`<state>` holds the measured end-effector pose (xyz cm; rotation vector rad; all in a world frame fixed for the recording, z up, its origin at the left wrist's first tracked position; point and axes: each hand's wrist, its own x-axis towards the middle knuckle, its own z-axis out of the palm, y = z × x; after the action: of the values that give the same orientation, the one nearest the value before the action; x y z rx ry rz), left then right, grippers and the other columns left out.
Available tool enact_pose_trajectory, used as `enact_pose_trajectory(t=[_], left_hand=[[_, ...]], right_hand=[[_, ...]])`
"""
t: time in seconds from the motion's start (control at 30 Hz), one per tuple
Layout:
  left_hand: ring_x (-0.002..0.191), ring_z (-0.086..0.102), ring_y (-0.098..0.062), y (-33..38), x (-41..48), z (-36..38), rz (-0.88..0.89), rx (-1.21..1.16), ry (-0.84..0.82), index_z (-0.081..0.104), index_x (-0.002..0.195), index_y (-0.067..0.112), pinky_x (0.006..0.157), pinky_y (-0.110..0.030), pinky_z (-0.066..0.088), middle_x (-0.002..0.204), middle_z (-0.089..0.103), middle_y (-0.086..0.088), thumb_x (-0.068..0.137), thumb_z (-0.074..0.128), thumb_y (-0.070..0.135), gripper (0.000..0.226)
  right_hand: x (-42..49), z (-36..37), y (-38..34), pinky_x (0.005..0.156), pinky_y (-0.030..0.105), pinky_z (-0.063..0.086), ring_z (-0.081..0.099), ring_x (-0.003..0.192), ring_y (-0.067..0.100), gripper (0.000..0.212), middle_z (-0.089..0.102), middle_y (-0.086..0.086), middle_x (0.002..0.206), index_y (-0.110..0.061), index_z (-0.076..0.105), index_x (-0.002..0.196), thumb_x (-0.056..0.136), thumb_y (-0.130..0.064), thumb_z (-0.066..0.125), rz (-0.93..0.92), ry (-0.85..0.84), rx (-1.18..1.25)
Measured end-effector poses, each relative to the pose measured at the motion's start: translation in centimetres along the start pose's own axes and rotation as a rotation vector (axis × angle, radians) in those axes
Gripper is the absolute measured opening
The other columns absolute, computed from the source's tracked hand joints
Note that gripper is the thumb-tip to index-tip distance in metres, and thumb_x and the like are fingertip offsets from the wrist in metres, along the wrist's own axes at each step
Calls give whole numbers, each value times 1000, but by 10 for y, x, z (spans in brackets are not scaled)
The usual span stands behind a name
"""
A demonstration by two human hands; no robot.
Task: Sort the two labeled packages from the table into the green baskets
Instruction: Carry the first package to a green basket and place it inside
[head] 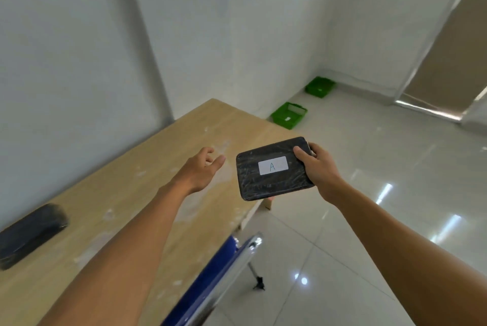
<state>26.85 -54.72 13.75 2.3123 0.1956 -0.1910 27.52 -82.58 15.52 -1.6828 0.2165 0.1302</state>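
The right hand (320, 167) holds a black wrapped package (274, 168) in the air just past the worktop's right edge, above the tiled floor (369, 167); its grip pinches the package's right end, thumb on the top face and fingers underneath. A white label marked "A" (272, 165) faces up on the package. The left hand (201, 170) hovers over the wooden worktop (147, 175) near that same edge, its grip empty with fingers loosely spread and slightly curled. A second black package (30, 234) lies flat near the worktop's left edge, its label not visible. Two green baskets sit on the floor along the wall beyond the worktop's far corner: the nearer basket (289, 114) and the farther basket (320, 86), well apart from both packages. A blue chair (210, 283) stands beside the worktop's near right edge.
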Motion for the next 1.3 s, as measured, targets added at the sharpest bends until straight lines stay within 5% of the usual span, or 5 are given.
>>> enact_pose_trajectory(t=[0.37,1.3], left_hand=[[124,53,-26,130,119,109,145,35,-143,38,144,18,97,-36,42,142,51,-10,93,48,55,64],[123,52,-25,373,602,270,0,2,-86,38,144,20,93,-32,39,141,51,-9,93,48,54,62]], right_hand=[[87,-153,-11,52,25,56,72,66,15,23,73,7,95,-18,60,117,97,-31,59,7,185,99],[641,-372,-66,53,24,55,71,73,17,31,72,7,98,-18,54,124,99,-34,56,99,108,68]])
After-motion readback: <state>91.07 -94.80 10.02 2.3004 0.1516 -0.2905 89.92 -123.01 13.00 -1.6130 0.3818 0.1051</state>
